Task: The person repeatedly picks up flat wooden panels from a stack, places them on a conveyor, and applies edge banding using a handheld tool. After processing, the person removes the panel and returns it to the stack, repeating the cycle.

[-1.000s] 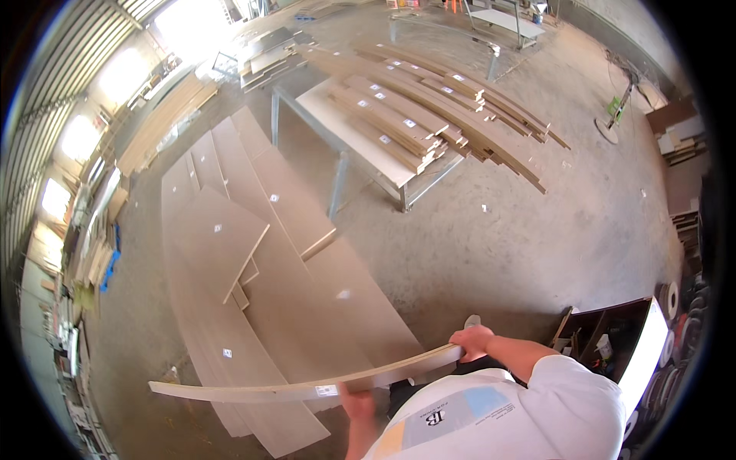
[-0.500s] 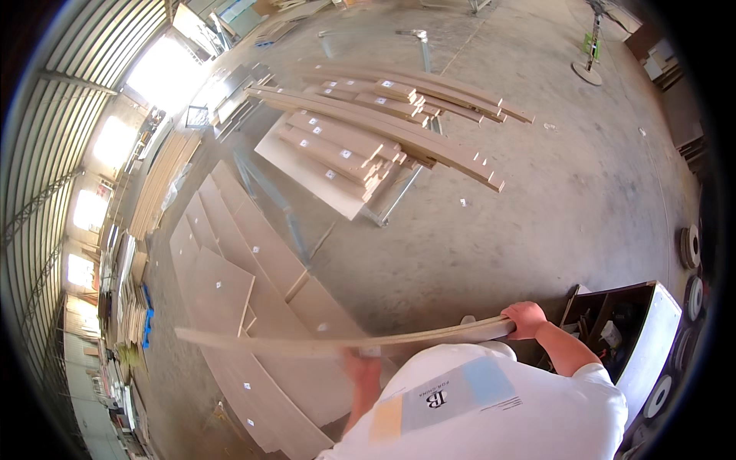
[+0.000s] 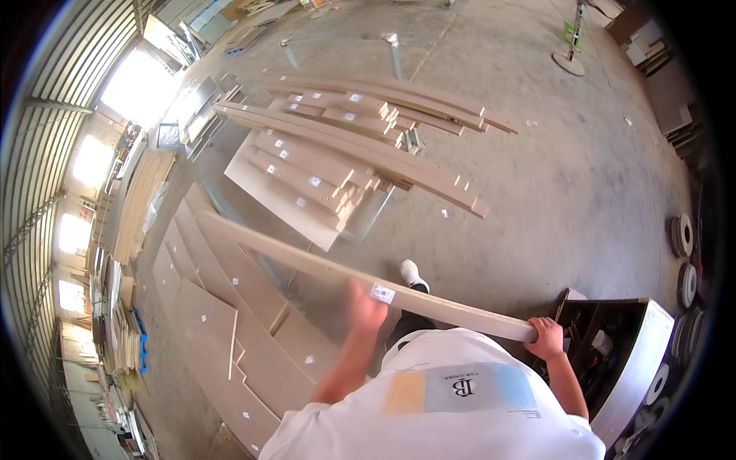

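Observation:
A long, narrow wood-toned board [image 3: 445, 308] with a white label stretches across in front of my body, its far end reaching up to the left. My right hand [image 3: 546, 337] is closed around its near right end. Farther along, beside the label, my left hand [image 3: 368, 310] grips the same board; motion blurs it and its fingers are partly hidden. Beyond lies a stack of similar labelled boards [image 3: 353, 146] on a metal-legged stand. Large flat panels [image 3: 199, 330], several with labels, lie overlapping below the board on the left.
An open-sided cabinet [image 3: 632, 360] with items inside stands close by my right arm. My shoe [image 3: 412, 272] is on the concrete floor [image 3: 529, 253]. Round discs [image 3: 682, 234] line the right side. Long planks [image 3: 142, 211] and piled sheets lie along the left wall.
The board's far left end has swung up and away, toward the stacked boards. Both hands have moved with it, the left one forward. My shoe has come into view.

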`<state>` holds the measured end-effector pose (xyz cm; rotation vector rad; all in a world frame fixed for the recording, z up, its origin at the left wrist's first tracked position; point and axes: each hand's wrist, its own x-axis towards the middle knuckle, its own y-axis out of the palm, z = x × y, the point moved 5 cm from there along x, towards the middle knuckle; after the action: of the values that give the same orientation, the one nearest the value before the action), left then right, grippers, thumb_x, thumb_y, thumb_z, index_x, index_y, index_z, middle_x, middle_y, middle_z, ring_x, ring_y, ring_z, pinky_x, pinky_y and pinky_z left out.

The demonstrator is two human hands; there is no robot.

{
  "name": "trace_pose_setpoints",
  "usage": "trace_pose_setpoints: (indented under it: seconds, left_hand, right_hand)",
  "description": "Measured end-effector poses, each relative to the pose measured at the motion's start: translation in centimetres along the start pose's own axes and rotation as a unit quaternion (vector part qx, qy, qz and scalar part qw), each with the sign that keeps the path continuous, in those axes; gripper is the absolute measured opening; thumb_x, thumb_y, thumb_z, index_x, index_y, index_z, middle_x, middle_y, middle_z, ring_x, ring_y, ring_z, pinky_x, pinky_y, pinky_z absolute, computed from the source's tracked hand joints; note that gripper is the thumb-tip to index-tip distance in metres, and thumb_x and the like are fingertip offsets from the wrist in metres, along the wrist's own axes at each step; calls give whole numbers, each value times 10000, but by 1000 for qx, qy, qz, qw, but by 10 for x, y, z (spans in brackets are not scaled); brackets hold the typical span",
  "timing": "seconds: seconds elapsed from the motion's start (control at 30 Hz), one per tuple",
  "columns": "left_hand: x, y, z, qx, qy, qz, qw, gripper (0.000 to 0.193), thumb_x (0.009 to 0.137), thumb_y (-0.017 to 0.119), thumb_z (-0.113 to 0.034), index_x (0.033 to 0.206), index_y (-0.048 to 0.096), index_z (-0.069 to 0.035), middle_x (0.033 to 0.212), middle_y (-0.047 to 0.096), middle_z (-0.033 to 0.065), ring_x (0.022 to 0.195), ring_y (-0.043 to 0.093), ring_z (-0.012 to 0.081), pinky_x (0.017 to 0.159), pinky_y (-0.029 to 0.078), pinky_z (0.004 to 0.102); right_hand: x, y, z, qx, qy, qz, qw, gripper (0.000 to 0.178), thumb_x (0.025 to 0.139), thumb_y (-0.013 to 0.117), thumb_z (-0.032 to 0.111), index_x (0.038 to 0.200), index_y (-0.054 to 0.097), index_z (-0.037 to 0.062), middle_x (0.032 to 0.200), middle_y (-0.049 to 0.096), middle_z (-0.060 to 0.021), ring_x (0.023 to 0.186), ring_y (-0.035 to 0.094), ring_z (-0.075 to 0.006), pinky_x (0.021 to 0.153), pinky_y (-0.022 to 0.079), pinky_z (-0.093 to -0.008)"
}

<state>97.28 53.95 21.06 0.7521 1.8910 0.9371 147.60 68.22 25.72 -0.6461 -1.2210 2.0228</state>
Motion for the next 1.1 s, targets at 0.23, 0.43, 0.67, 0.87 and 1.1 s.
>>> trace_pose_setpoints:
  seconds: [0.23, 0.43, 0.67, 0.87, 1.1]
  left_hand:
    - [201, 32, -38, 60, -41, -51, 996, 680, 1091, 307, -579, 1548, 373, -79, 1544, 474, 107, 1409, 448, 314, 1189, 345, 487]
    - [355, 20, -86, 85, -65, -94, 990, 716, 1062, 402, -610, 1539, 386, -77, 1485, 532, 138, 1353, 510, 321, 1159, 382, 497]
    - [460, 63, -132, 102, -58, -163, 980, 718, 1064, 435, -589, 1555, 363, -70, 1509, 513, 133, 1341, 521, 297, 1149, 390, 478]
    - [509, 52, -157, 89, -32, -156, 983, 695, 1074, 421, -576, 1531, 391, -52, 1498, 523, 131, 1329, 532, 295, 1143, 400, 467]
    - [518, 49, -165, 204, -44, -94, 973, 444, 1077, 530, -408, 1349, 541, -58, 1254, 661, 90, 1120, 650, 237, 951, 543, 411]
  right_hand:
    - [104, 30, 48, 39, 105, -26, 993, 549, 591, 836, 217, 1102, 681, 89, 1048, 720, -107, 1009, 673, -332, 896, 551, -433]
    - [219, 28, 98, 22, 144, -44, 988, 471, 648, 845, 262, 1043, 638, 111, 947, 730, -91, 907, 703, -331, 790, 563, -437]
    - [342, 11, 120, 5, 174, -35, 984, 463, 662, 838, 275, 1055, 643, 124, 933, 724, -97, 908, 702, -333, 785, 556, -436]
    - [402, 15, 105, 1, 176, 2, 984, 496, 664, 838, 290, 1095, 641, 144, 954, 725, -102, 918, 702, -338, 800, 554, -445]
    - [450, 42, 115, 21, 197, 56, 979, 512, 718, 842, 338, 1137, 628, 136, 969, 734, -133, 901, 710, -376, 795, 560, -459]
